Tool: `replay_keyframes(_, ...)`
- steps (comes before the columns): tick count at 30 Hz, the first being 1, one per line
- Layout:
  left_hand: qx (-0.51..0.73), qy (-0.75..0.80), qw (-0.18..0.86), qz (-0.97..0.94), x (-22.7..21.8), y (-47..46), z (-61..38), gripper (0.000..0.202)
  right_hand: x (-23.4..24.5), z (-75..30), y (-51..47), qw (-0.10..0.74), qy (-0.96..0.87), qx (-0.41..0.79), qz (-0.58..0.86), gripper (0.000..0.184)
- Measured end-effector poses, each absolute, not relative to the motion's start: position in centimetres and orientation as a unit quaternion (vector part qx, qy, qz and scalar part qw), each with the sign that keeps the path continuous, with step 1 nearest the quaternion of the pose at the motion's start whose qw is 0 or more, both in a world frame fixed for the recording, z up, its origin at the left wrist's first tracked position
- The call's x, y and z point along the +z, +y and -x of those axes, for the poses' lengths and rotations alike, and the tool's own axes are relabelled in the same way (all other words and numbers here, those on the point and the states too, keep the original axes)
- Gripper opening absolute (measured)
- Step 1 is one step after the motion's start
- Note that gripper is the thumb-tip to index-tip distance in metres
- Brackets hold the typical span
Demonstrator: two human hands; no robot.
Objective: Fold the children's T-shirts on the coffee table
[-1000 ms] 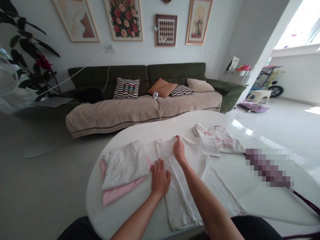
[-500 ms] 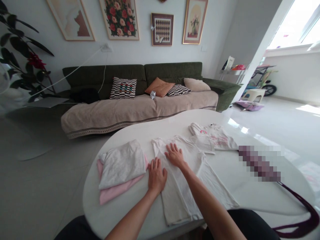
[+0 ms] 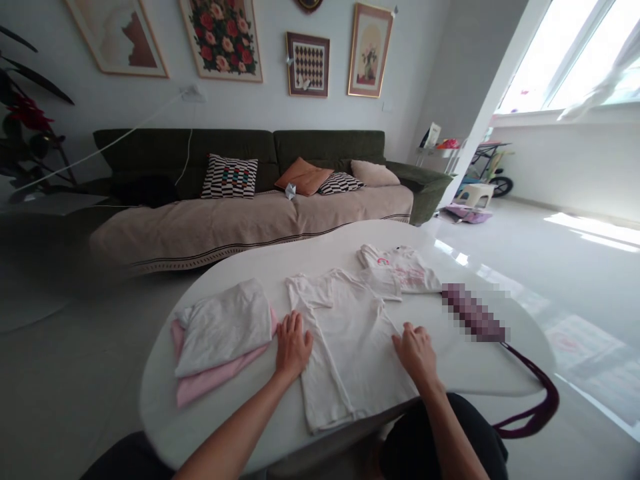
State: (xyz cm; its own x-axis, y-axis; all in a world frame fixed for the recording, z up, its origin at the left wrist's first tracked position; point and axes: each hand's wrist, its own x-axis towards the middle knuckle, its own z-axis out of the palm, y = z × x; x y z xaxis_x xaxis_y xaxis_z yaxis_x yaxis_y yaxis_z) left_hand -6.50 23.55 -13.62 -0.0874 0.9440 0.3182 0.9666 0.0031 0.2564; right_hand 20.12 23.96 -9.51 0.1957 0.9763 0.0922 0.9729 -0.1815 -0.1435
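Observation:
A white T-shirt (image 3: 350,333) lies spread flat on the white oval table (image 3: 470,363) in front of me. My left hand (image 3: 293,345) rests palm down on the shirt's left edge, fingers stretched out. My right hand (image 3: 416,350) lies flat at the shirt's right edge, fingers loosely apart, holding nothing. To the left sits a folded white garment (image 3: 227,325) on top of a folded pink one (image 3: 210,381). Behind the shirt lies another white T-shirt with a pink print (image 3: 403,271).
A dark purple strap (image 3: 530,407) trails off the table's right edge beside a blurred patch. A green sofa (image 3: 240,193) with a beige cover and several cushions stands beyond the table. Glossy white floor stretches to the right. A leafy plant (image 3: 25,127) stands at far left.
My right hand has slid from the shirt's collar down and across to its right edge. My left hand stays on the left edge. The view has swung slightly right.

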Motion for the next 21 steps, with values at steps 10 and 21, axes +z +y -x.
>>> replay_keyframes(10,-0.208,-0.686,-0.001,0.697,-13.1,23.2,6.8,0.05,-10.6,-23.2,22.3,0.088,-0.641,0.072,0.759,0.02)
replay_keyframes(21,-0.19,-0.687,-0.003,0.702,-12.8,23.0,6.6,0.051,-9.3,-24.9,26.9,0.101,-0.644,0.077,0.755,0.024)
